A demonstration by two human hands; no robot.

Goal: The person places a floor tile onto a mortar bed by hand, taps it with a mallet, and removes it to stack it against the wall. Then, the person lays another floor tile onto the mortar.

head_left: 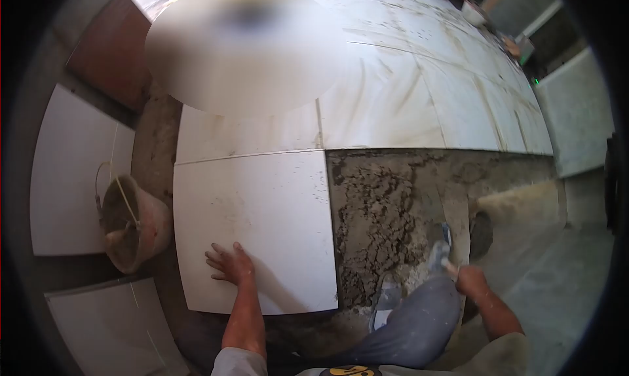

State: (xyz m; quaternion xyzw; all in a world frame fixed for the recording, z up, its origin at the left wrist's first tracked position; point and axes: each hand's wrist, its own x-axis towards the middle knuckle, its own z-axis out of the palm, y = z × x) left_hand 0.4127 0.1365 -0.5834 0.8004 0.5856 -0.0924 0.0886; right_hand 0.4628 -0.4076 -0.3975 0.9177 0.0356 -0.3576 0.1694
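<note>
My left hand (pixel 230 264) lies with its fingers spread on a large white floor tile (pixel 262 206). My right hand (pixel 472 282) is closed around the handle of a trowel (pixel 440 255), beside my bent knee. The trowel's blade is over the right part of the bed of wet grey mortar (pixel 380 219), close to a pale strip along its edge. Whether the blade touches the mortar I cannot tell. The rough mortar lies directly right of the tile under my left hand.
A mortar-stained bucket (pixel 154 228) with a wire handle stands at the left. Loose tiles (pixel 78 179) lean or lie beyond it. Smeared laid tiles (pixel 380 101) stretch away ahead. My shoe (pixel 385 304) is at the mortar's near edge. A blurred oval hides the upper left.
</note>
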